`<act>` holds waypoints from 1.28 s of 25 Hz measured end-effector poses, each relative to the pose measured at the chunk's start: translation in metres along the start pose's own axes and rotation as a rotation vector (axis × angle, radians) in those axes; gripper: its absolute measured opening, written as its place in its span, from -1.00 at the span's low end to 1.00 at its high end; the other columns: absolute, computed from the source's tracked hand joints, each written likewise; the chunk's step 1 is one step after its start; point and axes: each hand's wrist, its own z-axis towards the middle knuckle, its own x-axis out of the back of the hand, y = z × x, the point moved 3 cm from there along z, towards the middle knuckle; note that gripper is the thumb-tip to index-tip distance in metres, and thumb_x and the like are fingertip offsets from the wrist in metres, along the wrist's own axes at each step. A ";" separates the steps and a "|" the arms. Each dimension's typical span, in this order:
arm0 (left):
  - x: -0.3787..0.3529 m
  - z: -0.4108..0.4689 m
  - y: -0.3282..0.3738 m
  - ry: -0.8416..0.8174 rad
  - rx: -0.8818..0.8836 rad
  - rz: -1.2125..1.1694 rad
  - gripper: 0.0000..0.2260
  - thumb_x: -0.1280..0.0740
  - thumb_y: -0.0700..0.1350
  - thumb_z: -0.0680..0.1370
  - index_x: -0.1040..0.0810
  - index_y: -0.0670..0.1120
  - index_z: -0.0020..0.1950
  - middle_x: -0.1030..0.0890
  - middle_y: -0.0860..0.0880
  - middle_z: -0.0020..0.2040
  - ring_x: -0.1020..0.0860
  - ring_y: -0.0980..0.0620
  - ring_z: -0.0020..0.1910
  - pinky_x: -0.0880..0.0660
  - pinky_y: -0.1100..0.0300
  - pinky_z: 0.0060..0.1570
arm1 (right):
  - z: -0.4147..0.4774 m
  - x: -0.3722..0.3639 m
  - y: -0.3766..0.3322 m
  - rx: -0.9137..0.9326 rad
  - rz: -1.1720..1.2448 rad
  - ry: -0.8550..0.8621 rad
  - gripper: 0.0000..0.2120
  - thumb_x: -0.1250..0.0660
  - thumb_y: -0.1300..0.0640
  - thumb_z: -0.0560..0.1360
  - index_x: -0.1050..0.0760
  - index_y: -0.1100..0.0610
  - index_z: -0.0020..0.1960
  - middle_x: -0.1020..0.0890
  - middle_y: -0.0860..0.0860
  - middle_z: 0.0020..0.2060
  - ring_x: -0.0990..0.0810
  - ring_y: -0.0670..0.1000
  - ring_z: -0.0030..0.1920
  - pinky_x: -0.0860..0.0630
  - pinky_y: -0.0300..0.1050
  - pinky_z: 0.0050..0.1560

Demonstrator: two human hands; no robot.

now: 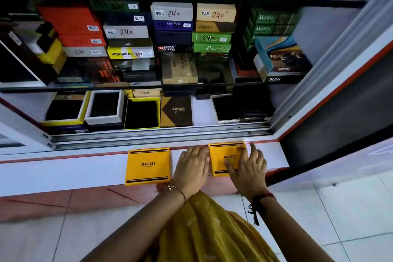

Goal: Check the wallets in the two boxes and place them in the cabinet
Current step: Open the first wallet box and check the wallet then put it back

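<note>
Two flat yellow boxes marked BALISI lie shut on the white ledge in front of the cabinet. The left box (148, 166) lies alone, untouched. The right box (223, 153) sits near the ledge's back edge between my hands. My left hand (192, 169) lies flat on the ledge, its fingertips against that box's left side. My right hand (247, 169) rests on the box's right half with fingers spread. No wallet from these boxes shows. The cabinet (161, 134) stands open behind the ledge.
On the cabinet's bottom shelf sit several open boxes with dark wallets (142, 114) and a brown box (176, 111). The glass shelf above carries stacked boxes (129, 32). A bare white patch (202, 110) lies right of the brown box. The sliding door frame (340, 70) angles off right.
</note>
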 end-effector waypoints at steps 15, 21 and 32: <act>-0.036 0.008 -0.010 -0.263 0.702 -1.481 -0.76 -0.21 0.04 0.62 -0.47 -0.11 0.10 -0.62 -0.11 -0.02 -0.62 -0.03 -0.05 -0.61 0.08 -0.04 | -0.002 -0.009 -0.010 -0.117 0.657 -0.167 0.04 -0.37 -0.51 0.12 -0.20 0.07 0.38 -0.43 0.08 0.28 -0.43 0.14 0.31 -0.47 0.14 0.29; -0.021 -0.003 -0.004 -0.387 0.691 -1.804 -0.43 -0.16 0.29 0.54 -0.42 -0.03 0.42 -0.58 -0.18 0.33 -0.57 -0.19 0.28 -0.43 -0.26 0.33 | -0.010 0.006 -0.029 -0.054 1.093 -0.289 -0.18 -0.41 -0.49 0.23 -0.17 -0.19 0.32 -0.49 -0.02 0.29 -0.54 0.04 0.28 -0.55 0.04 0.24; 0.013 -0.012 -0.024 -0.099 0.789 -1.527 -0.91 -0.16 0.04 0.64 -0.43 0.15 0.10 -0.57 -0.12 0.19 -0.57 -0.11 0.02 -0.55 -0.03 0.03 | -0.025 0.019 -0.008 -0.415 1.969 -0.484 -0.60 -0.12 -0.02 0.63 -0.54 0.16 0.30 -0.67 0.24 0.17 -0.66 0.28 0.12 -0.65 0.15 0.09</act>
